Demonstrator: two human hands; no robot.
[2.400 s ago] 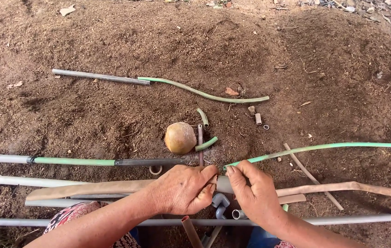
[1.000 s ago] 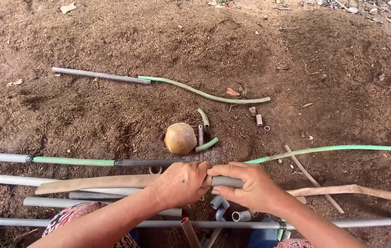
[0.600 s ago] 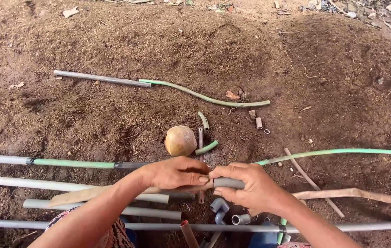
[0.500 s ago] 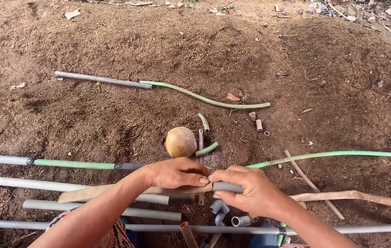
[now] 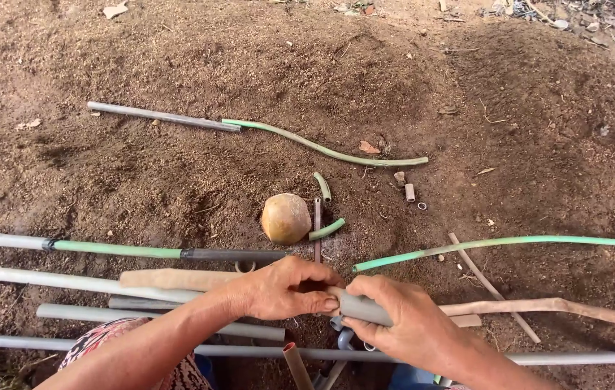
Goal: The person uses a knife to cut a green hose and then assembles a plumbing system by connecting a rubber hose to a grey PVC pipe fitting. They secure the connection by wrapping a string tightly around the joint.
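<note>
My left hand (image 5: 284, 287) is closed around the end of a long pale wooden stick (image 5: 177, 279) where it meets a short grey pipe piece. My right hand (image 5: 408, 326) grips that grey pipe piece (image 5: 362, 308) from the right. The two hands are almost touching. Just above them lie a round tan stone (image 5: 286, 217), a thin brownish rod (image 5: 317, 230) and two short green hose bits (image 5: 326, 230). Small grey pipe fittings (image 5: 341, 339) show under my hands.
Bare brown soil all around. Long grey pipes (image 5: 47, 280) lie at left and along the bottom (image 5: 538, 357). A green hose (image 5: 509, 243) runs right; a grey pipe with a curved green hose (image 5: 322, 149) lies farther off. A crooked stick (image 5: 567, 309) lies at right.
Both hands have come together over the stick and the grey pipe piece. The stick's left end has shifted right and the left hand has closed over the join.
</note>
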